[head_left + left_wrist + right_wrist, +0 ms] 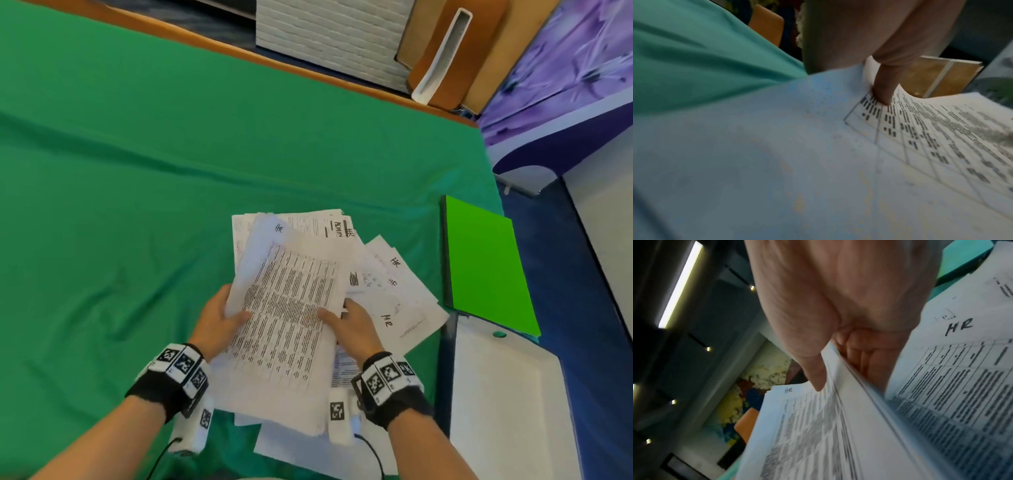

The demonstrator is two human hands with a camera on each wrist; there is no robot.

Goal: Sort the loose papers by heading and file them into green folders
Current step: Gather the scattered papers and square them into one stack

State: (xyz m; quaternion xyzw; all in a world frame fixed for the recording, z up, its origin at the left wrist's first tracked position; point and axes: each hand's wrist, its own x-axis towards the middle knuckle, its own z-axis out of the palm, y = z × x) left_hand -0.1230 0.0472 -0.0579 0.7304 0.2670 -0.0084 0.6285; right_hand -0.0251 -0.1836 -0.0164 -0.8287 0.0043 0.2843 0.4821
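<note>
Both hands pinch a sheaf of printed papers (287, 308) above the green cloth (120, 205), left hand (219, 322) gripping its left edge, right hand (352, 325) its right, over loose sheets (404, 301) beside a green folder (486, 263)

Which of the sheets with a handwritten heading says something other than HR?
The ADMIN sheet at the far end of the paper pile; the other readable headings all say HR.

Both arms are bare, with no sleeves. Each wrist has a black band (161, 390) with white blocks (388, 373) that carry black square patterns. A small white box (339, 419) hangs under each wrist, and thin black wires (373, 452) trail from them.
</note>
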